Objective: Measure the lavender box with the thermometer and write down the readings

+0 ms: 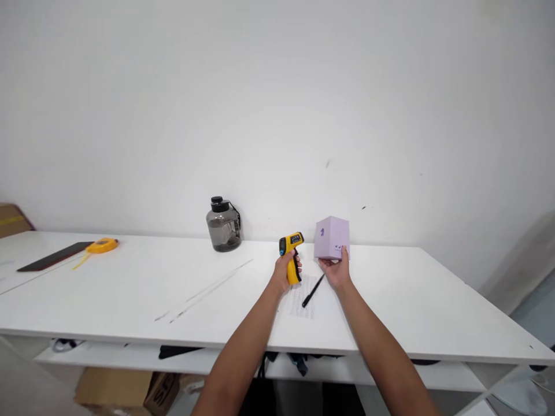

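Note:
My left hand (284, 270) is wrapped round the grip of a yellow and black infrared thermometer gun (294, 270), held upright over the table. My right hand (337, 270) grips a light purple box (332, 238) from below, the thumb on its front face and the fingers under its base. Dark purple marks show on the box's sides. Between my forearms a black pen (313, 290) lies aslant on a sheet of paper with writing (299, 309).
On the white table (143, 289), a large dark-capped water jug (224, 226) stands near the wall. Further left lie a yellow tape measure (103, 245) and a flat dark strip (56, 257). Cardboard boxes (113, 388) sit below the tabletop.

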Tool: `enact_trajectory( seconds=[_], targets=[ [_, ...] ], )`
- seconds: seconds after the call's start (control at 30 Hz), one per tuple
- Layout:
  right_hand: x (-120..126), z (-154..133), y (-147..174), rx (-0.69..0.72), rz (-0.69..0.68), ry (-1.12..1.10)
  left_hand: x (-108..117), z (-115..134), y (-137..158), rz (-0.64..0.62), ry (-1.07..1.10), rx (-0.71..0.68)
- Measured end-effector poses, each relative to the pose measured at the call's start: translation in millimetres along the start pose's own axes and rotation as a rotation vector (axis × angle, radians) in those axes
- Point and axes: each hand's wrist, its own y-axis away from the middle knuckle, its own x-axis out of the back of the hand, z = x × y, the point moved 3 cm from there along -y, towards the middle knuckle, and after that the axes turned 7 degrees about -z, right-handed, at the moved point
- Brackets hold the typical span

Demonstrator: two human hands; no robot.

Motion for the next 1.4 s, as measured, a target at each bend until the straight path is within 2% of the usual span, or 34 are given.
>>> enact_trajectory(
  seconds=[0.07, 0.2, 0.47, 0.8, 1.4],
  targets=[
    [-3, 3, 3, -0.004, -0.008, -0.046, 0, -5, 3, -0.057, 0.056, 0.072],
    [-20, 5, 10, -0.024, -0.057, -0.083, -7, -4, 9, -0.138, 0.146, 0.127],
    [-40, 18, 32, -0.095, -0.123, -0.031, -1, 8, 16, -0.080, 0.175, 0.121],
    [-41, 10, 39, -0.101, -0.073, 0.036, 2, 9, 17, -0.078, 0.110, 0.083],
    [-43, 8, 42, -0.159, -0.053, 0.042, 3, 7, 16, -0.044, 0.114, 0.133]
  ],
)
